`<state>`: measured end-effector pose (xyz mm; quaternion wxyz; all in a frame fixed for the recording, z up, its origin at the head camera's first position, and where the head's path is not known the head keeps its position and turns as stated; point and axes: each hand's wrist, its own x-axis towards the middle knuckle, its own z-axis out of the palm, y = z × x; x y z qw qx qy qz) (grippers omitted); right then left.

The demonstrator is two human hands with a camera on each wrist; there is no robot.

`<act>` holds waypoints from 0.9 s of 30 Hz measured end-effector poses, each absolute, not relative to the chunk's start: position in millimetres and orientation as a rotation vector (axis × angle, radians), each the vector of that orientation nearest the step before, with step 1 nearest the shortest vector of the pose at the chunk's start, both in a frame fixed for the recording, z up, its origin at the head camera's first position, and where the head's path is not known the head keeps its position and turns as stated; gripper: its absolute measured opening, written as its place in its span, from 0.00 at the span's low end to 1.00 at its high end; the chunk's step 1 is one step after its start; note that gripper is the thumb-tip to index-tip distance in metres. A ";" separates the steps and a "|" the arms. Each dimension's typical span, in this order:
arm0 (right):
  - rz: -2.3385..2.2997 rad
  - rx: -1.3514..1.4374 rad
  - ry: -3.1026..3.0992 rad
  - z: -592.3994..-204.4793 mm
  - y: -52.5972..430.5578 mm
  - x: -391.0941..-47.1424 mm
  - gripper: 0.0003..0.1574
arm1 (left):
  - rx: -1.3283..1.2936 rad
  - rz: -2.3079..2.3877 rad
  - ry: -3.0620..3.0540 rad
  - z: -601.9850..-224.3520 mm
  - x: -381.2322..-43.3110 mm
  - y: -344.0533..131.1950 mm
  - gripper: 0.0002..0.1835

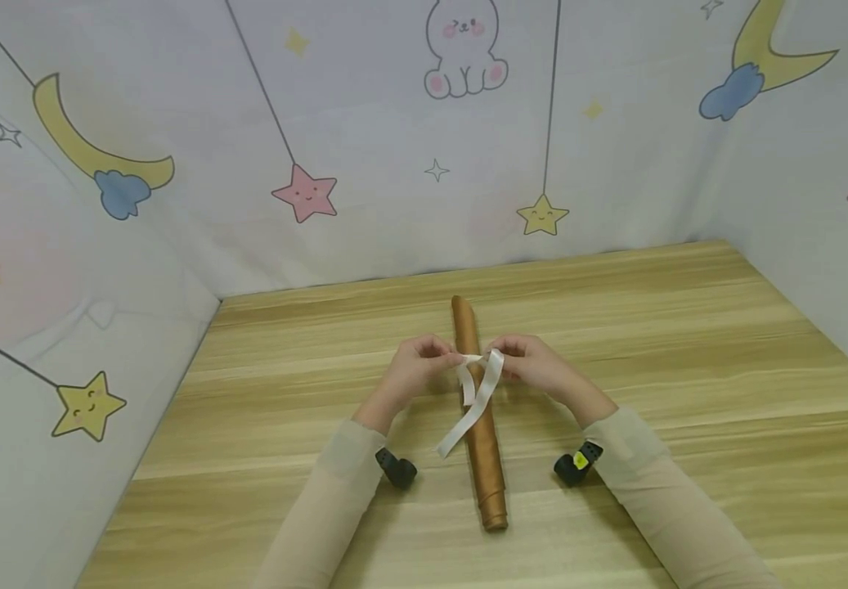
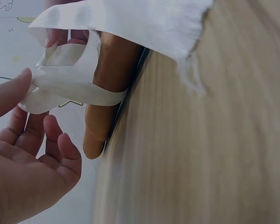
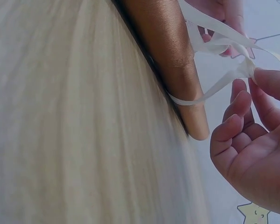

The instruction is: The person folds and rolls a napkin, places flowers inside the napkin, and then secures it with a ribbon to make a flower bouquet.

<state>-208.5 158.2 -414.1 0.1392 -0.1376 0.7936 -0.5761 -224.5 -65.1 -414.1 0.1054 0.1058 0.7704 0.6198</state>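
A roll of shiny copper-brown fabric point(image 1: 487, 466) lies lengthwise on the table, pointing away from me. Round its middle runs a white ribbon point(image 1: 484, 393), crossed above the roll, with two tails hanging toward me. From the left, my left hand point(image 1: 426, 360) pinches the ribbon between thumb and finger; in the left wrist view a loop stands out at those fingertips point(image 2: 24, 81). My right hand point(image 1: 534, 364) pinches the ribbon on the other side, thumb against forefinger, as the right wrist view shows. One tail has a frayed end point(image 2: 191, 70).
The wood-grain table point(image 1: 262, 458) spreads out on both sides of the roll. Behind it hangs a pale cloth wall point(image 1: 394, 245) printed with stars and moons. A black wrist camera point(image 1: 397, 469) sits by the left sleeve, another camera point(image 1: 574, 466) by the right.
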 end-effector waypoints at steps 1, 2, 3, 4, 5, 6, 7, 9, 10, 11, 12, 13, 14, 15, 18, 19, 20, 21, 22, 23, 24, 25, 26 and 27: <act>-1.666 -0.393 2.293 -413.9 158.4 -208.1 0.18 | 0.308 1.832 2.264 -414.4 -224.7 -66.0 0.06; -1.669 -0.391 2.291 -413.9 158.6 -207.8 0.18 | 0.308 1.840 2.255 -414.3 -224.7 -67.0 0.06; -1.673 -0.388 2.287 -414.0 158.8 -207.7 0.18 | 0.306 1.842 2.251 -410.4 -222.2 -67.7 0.05; -1.677 -0.387 2.285 -414.2 159.1 -207.6 0.18 | 0.309 1.847 2.248 -410.7 -222.4 -68.7 0.05; -1.679 -0.387 2.285 -414.6 159.5 -207.5 0.18 | 0.307 1.849 2.246 -410.8 -222.6 -69.6 0.05; -1.682 -0.385 2.285 -414.8 159.9 -207.4 0.18 | 0.306 1.848 2.246 -410.9 -222.8 -70.6 0.05; -1.688 -0.384 2.281 -415.0 160.1 -207.3 0.18 | 0.304 1.845 2.252 -410.8 -223.1 -71.2 0.05; -1.695 -0.381 2.280 -415.8 160.8 -207.5 0.18 | 0.296 1.842 2.262 -411.0 -223.6 -72.4 0.04; -1.698 -0.385 2.283 -416.1 161.4 -207.4 0.17 | 0.294 1.846 2.269 -415.0 -226.3 -73.3 0.04; -1.699 -0.387 2.284 -416.6 162.1 -207.5 0.17 | 0.287 1.845 2.275 -414.7 -226.4 -73.9 0.04; -1.705 -0.387 2.284 -417.1 162.6 -207.5 0.16 | 0.284 1.845 2.280 -414.7 -226.4 -74.8 0.04; -1.711 -0.381 2.286 -417.8 163.2 -207.6 0.15 | 0.278 1.845 2.286 -414.6 -226.4 -75.8 0.04; -1.713 -0.378 2.292 -418.6 164.1 -207.6 0.14 | 0.269 1.846 2.288 -414.5 -226.2 -76.9 0.04; -1.716 -0.376 2.295 -419.3 164.8 -207.6 0.13 | 0.262 1.848 2.290 -414.9 -226.5 -77.9 0.04; -1.718 -0.353 2.303 -420.6 167.1 -207.1 0.12 | 0.234 1.860 2.294 -415.5 -226.6 -81.5 0.05; -1.716 -0.344 2.305 -420.7 167.9 -206.8 0.12 | 0.224 1.859 2.298 -415.8 -226.7 -82.7 0.05; -1.713 -0.341 2.305 -420.7 168.6 -206.4 0.13 | 0.215 1.860 2.300 -416.4 -226.9 -84.0 0.05; -1.711 -0.336 2.304 -420.5 169.3 -205.9 0.14 | 0.210 1.858 2.305 -417.0 -227.2 -85.2 0.05; -1.709 -0.329 2.305 -420.4 170.1 -205.5 0.15 | 0.205 1.857 2.307 -417.0 -227.0 -86.4 0.05; -1.712 -0.320 2.302 -420.3 170.5 -205.0 0.15 | 0.201 1.852 2.310 -417.1 -226.8 -87.6 0.06; -1.714 -0.314 2.301 -420.3 171.0 -204.7 0.16 | 0.195 1.846 2.314 -417.1 -226.4 -88.9 0.06; -1.714 -0.310 2.303 -420.4 171.6 -204.3 0.16 | 0.189 1.839 2.318 -417.3 -226.2 -90.2 0.06; -1.715 -0.306 2.303 -420.5 172.1 -204.0 0.16 | 0.184 1.837 2.320 -417.0 -225.6 -91.4 0.06; -1.718 -0.302 2.303 -420.8 172.6 -203.9 0.17 | 0.182 1.834 2.322 -416.7 -225.0 -92.6 0.06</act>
